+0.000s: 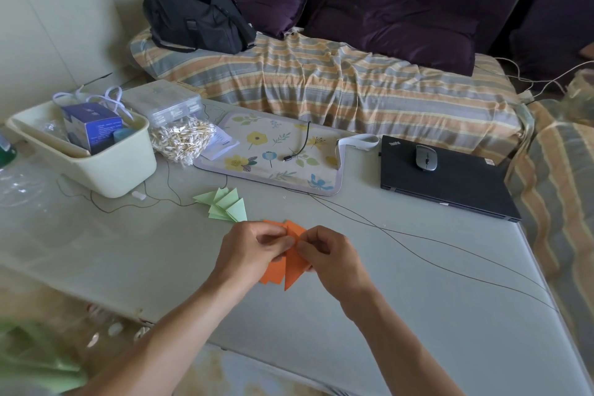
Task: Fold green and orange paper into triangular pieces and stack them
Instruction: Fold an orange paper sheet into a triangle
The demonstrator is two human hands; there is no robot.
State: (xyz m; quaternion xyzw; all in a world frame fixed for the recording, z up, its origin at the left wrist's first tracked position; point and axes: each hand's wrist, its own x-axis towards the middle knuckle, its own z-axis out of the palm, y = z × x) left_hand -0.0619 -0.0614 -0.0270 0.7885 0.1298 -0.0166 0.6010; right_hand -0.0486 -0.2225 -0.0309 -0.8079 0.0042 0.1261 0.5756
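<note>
Folded orange paper triangles [291, 264] are held just above the grey table [418, 315], near its middle. My left hand [249, 252] pinches them from the left with curled fingers. My right hand [331, 255] pinches them from the right, thumb and fingers meeting at the upper edge. The hands hide part of the orange pieces. A fanned stack of light green folded triangles [226, 206] lies on the table just beyond and left of my hands, untouched.
A pale bin [106, 170] with boxes stands at the back left, beside a bag of cotton swabs [181, 138]. A floral mat [273, 154], a shut black laptop [446, 180] with a mouse [426, 157], and thin cables [418, 238] lie behind and right.
</note>
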